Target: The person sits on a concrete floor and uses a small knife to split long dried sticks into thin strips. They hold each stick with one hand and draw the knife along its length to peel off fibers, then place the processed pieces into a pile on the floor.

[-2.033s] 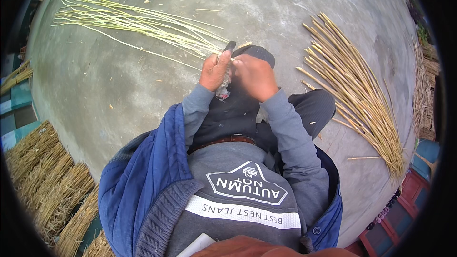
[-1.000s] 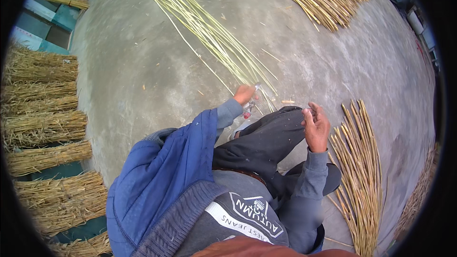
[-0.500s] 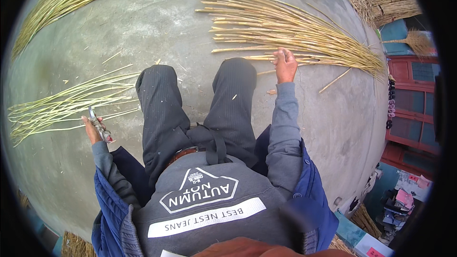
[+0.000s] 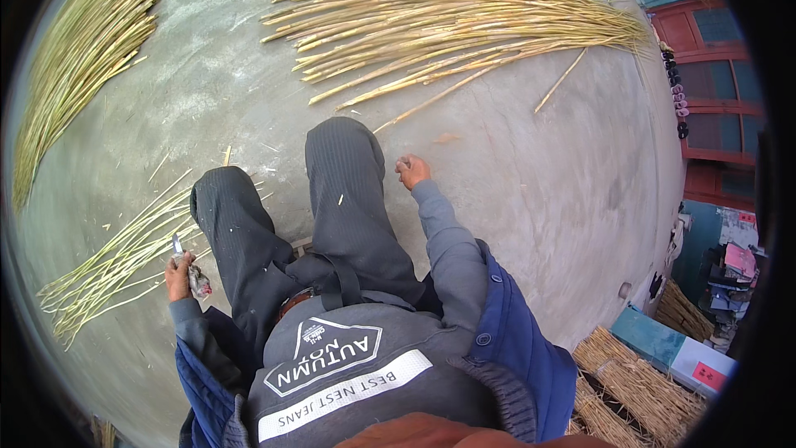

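Grey floor [image 4: 531,199] under pale green stalks [image 4: 120,270], red-framed panels [image 4: 711,56] at far right

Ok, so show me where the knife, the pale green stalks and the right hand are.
Knife [image 4: 177,244]: head view, on its blade.
Pale green stalks [image 4: 116,270]: head view, around the middle of their spread.
Right hand [image 4: 414,172]: head view, on the middle of the hand.
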The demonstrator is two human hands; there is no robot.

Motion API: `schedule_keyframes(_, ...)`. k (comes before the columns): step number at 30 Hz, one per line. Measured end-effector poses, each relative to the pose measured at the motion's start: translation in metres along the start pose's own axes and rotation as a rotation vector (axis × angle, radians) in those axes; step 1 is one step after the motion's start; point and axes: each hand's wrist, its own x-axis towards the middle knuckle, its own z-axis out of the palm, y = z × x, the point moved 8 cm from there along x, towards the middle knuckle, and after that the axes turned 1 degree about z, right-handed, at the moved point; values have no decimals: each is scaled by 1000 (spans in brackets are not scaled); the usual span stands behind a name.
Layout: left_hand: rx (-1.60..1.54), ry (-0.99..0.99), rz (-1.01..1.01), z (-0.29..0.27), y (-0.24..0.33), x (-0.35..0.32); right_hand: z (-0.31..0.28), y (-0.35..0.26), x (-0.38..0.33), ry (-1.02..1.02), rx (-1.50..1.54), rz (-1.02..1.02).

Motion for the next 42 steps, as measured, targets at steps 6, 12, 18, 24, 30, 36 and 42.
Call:
schedule_keyframes(6, -428, 56, 243, 43, 120, 5, 29, 26, 28, -4, -227, -166)
schedule_keyframes(12, -424, -103, 212, 134, 187, -21, 22, 25, 62, 69, -233, -101)
schedule_keyframes(18, -578, -248, 207, 205, 223, -55, 16, -7, 115, 94, -487, -62)
schedule_keyframes(24, -332, -349, 146, 273, 221, -70, 49, -91, 172, -6, -582, -202)
schedule_keyframes(30, -218, -334, 79, 300, 219, -63, 65, -100, 222, -45, -657, -156)
schedule_keyframes(36, -166, -383, 45, 323, 215, -55, 71, -67, 235, 83, -989, -251)
schedule_keyframes(42, -117, -367, 55, 329, 215, -53, 66, -50, 204, 89, -1107, -347)
